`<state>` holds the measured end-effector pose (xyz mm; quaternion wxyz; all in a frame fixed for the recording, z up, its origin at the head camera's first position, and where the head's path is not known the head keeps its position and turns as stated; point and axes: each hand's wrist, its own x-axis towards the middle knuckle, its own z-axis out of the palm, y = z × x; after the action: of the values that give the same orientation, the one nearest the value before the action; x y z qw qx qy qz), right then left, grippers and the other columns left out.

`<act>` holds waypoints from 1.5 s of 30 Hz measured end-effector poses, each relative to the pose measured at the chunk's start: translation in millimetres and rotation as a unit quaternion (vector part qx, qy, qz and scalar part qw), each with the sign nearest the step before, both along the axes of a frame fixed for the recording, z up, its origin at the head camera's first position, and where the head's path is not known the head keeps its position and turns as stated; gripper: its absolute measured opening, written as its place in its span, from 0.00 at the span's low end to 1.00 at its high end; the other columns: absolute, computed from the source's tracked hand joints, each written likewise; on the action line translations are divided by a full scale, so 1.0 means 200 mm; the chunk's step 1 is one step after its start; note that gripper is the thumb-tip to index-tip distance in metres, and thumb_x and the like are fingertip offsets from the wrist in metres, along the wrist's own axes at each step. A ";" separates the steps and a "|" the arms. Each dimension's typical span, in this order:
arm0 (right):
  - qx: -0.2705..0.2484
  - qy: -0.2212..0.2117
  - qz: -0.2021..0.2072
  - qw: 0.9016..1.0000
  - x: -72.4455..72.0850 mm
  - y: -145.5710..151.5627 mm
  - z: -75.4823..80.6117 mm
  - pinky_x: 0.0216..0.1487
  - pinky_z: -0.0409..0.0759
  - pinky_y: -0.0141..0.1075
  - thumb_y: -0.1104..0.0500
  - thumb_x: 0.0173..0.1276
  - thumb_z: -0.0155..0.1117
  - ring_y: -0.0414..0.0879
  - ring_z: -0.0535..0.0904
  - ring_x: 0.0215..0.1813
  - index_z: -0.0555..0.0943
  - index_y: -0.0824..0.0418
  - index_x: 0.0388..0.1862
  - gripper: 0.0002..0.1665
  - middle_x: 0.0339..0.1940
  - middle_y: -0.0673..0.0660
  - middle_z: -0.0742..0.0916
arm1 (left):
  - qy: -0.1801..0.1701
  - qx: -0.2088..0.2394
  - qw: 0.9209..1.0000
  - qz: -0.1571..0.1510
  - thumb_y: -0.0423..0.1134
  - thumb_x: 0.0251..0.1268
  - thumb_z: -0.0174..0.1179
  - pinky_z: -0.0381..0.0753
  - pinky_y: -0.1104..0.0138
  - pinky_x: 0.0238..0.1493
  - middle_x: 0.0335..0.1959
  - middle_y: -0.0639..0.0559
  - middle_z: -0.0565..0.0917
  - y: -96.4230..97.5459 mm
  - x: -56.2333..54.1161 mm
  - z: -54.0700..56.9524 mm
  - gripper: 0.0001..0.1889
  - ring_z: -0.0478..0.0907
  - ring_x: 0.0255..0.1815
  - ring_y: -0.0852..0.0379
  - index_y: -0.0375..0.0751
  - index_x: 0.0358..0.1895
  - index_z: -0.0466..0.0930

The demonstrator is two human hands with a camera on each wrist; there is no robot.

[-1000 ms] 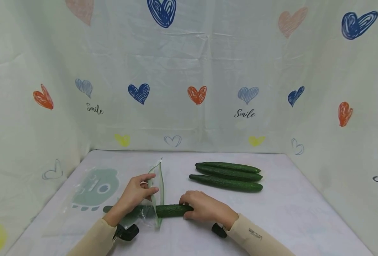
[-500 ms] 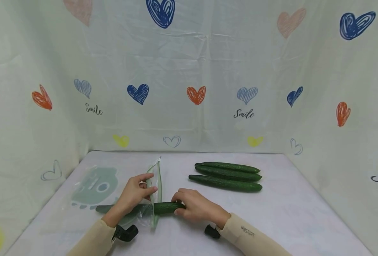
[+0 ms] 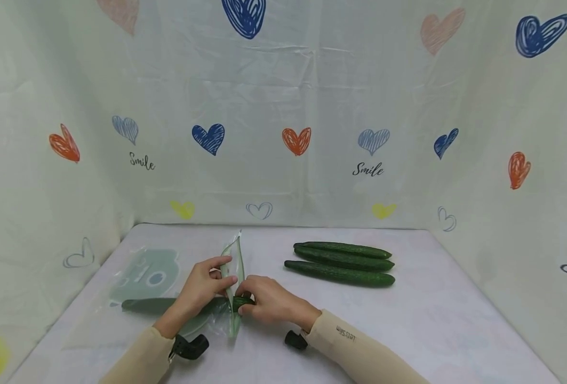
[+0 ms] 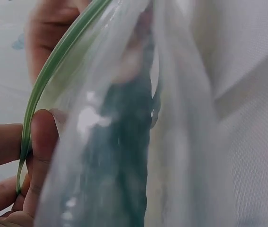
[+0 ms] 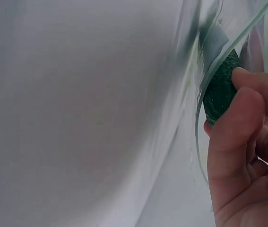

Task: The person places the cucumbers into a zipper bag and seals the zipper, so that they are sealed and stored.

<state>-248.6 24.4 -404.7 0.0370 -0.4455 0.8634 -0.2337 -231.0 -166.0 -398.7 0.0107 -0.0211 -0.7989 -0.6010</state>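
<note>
A clear zip bag [image 3: 144,272] with a pale green cartoon print lies on the table, its green-edged mouth facing right. My left hand [image 3: 200,287] pinches one side of that mouth between thumb and fingers, so it stands apart from the other side. Most of a cucumber [image 3: 141,305] lies inside the bag, seen through the plastic. At the mouth, my right hand [image 3: 270,300] grips the cucumber's right end, fingertips right at the green rim. In the right wrist view, the dark bumpy cucumber tip [image 5: 221,92] shows between thumb and fingers. The left wrist view shows the green zip strip [image 4: 41,85] between the fingers.
Three more cucumbers [image 3: 341,261] lie side by side at the back right of the white-covered table [image 3: 408,320]. A pale curtain [image 3: 331,106] printed with hearts surrounds the table at the back and sides. Each wrist wears a small black camera.
My right hand has moved left, pushing the cucumber deeper into the bag, so only its short end shows at the mouth. The left hand has kept its pinch on the rim.
</note>
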 end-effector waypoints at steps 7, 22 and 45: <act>-0.028 -0.107 0.001 0.994 -0.05 -0.04 -0.04 0.28 0.75 0.27 0.60 0.59 0.72 0.34 0.75 0.26 0.83 0.57 0.41 0.11 0.32 0.41 0.81 | 0.003 0.004 1.000 -0.007 0.28 0.55 0.67 0.82 0.61 0.26 0.15 0.49 0.71 -0.01 0.00 0.00 0.30 0.76 0.19 0.51 0.29 0.63 0.70; 0.022 -0.178 0.057 0.982 -0.14 0.03 -0.05 0.25 0.77 0.27 0.66 0.63 0.66 0.33 0.77 0.20 0.80 0.59 0.52 0.18 0.21 0.43 0.83 | -0.003 0.004 1.000 -0.005 0.27 0.55 0.67 0.83 0.56 0.29 0.15 0.49 0.71 -0.03 0.01 0.02 0.30 0.75 0.21 0.52 0.28 0.63 0.70; 0.103 -0.042 0.042 0.993 -0.17 -0.13 -0.03 0.40 0.73 0.28 0.51 0.66 0.66 0.32 0.76 0.37 0.77 0.48 0.43 0.09 0.35 0.42 0.82 | 0.001 0.013 1.000 -0.006 0.27 0.56 0.66 0.82 0.62 0.27 0.16 0.47 0.75 -0.05 0.01 0.04 0.29 0.77 0.22 0.52 0.29 0.63 0.70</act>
<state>-283.2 -1.4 -411.1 0.1283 -0.4653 0.8610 -0.1604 -229.9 -176.4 -391.3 0.0081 -0.0266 -0.7906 -0.6117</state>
